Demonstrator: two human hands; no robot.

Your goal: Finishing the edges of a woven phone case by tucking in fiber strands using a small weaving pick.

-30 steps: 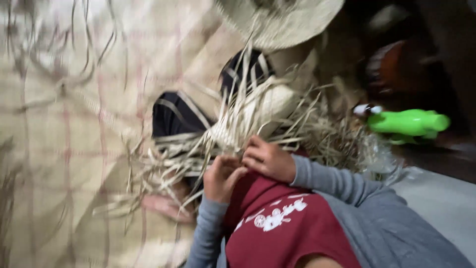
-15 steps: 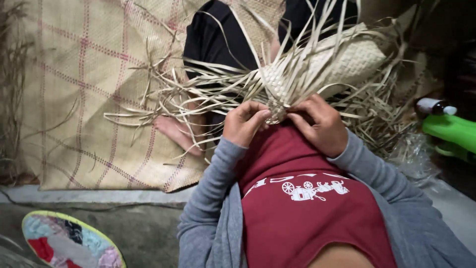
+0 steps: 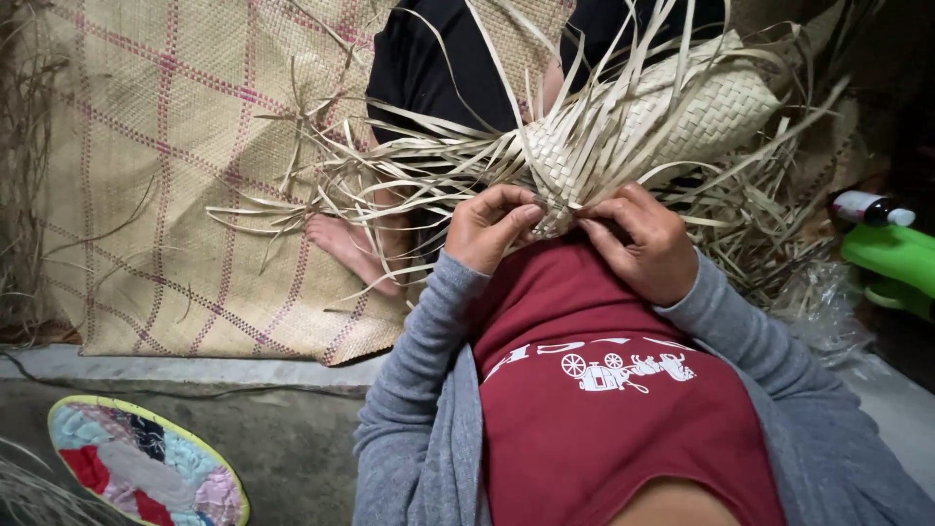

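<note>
A half-woven piece of pale straw (image 3: 672,117) rests over my lap, with many loose strips fanning out to the left and upward. My left hand (image 3: 490,227) pinches strips at the near edge of the weave, fingers curled. My right hand (image 3: 638,239) grips the same edge just to the right, almost touching the left. Both sleeves are grey, over a dark red shirt. My bare foot (image 3: 343,249) lies on the mat beyond the hands.
A large woven mat (image 3: 175,166) with pink grid lines covers the floor at left. A colourful patchwork oval pad (image 3: 146,472) lies at bottom left on grey concrete. A green plastic object (image 3: 891,263) and a small bottle (image 3: 870,208) sit at right.
The view has steadied and tilted down since a second ago. Both hands stay at the weave's edge, working the strips closer together; the woven piece sits slightly higher and to the right.
</note>
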